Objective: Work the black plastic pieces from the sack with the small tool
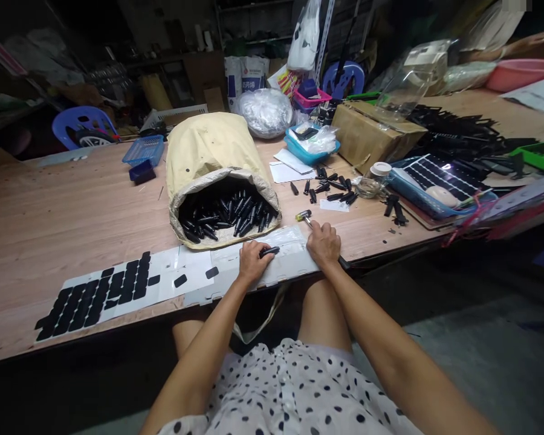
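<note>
Wood-topped table (95,205); one cream sack (211,145), mouth open on black parts (242,211); left hand (252,263), pinching one black piece (270,251) above white board (292,260); right hand (324,243), apart, closed round hammer (303,215).

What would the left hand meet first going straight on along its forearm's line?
Probably the pale yellow sack, at its lower right; depth is unclear, so the left hand might just pass it.

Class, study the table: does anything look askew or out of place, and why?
Two black pads lie apart, right of the close-set rows, breaking their pattern; black parts also lie scattered beyond the hammer.
</note>
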Available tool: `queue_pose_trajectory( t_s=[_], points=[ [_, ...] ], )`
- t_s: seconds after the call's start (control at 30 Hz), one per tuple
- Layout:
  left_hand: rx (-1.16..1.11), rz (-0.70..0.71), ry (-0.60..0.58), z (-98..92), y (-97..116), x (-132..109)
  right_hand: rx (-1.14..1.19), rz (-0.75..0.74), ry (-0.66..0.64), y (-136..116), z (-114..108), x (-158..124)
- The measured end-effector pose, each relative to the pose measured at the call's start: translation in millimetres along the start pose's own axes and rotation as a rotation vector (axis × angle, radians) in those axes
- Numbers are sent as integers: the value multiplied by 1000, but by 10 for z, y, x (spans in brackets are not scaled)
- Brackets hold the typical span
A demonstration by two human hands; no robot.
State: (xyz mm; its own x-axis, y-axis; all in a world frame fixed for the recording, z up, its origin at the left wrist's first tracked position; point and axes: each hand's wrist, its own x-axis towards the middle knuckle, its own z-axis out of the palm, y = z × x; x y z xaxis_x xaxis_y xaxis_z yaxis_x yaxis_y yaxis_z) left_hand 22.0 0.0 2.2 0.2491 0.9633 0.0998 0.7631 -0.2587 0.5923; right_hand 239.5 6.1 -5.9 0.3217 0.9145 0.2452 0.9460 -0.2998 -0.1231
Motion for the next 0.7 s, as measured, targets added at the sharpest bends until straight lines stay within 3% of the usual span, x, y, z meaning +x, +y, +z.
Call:
queue_pose_trajectory(
  t_s=[0.2, 0.3, 0.43, 0.57, 0.7],
  points=[
    [-41, -27, 2, -5, -35, 15, 196, 28, -69, 87, -157, -3],
    [-56, -21, -5, 7, -33, 18, 416, 1, -18, 108, -248, -205],
    [-68, -28, -7, 18, -20, 25, 694, -141, -35, 28, -340, -610],
    [-74, -49, -14, 14, 9, 31, 784, -192, -64, -99, -404, -889],
    [-76, -61, -13, 25, 34, 37, 775, -192, -66, -150, -422, -957]
  ],
)
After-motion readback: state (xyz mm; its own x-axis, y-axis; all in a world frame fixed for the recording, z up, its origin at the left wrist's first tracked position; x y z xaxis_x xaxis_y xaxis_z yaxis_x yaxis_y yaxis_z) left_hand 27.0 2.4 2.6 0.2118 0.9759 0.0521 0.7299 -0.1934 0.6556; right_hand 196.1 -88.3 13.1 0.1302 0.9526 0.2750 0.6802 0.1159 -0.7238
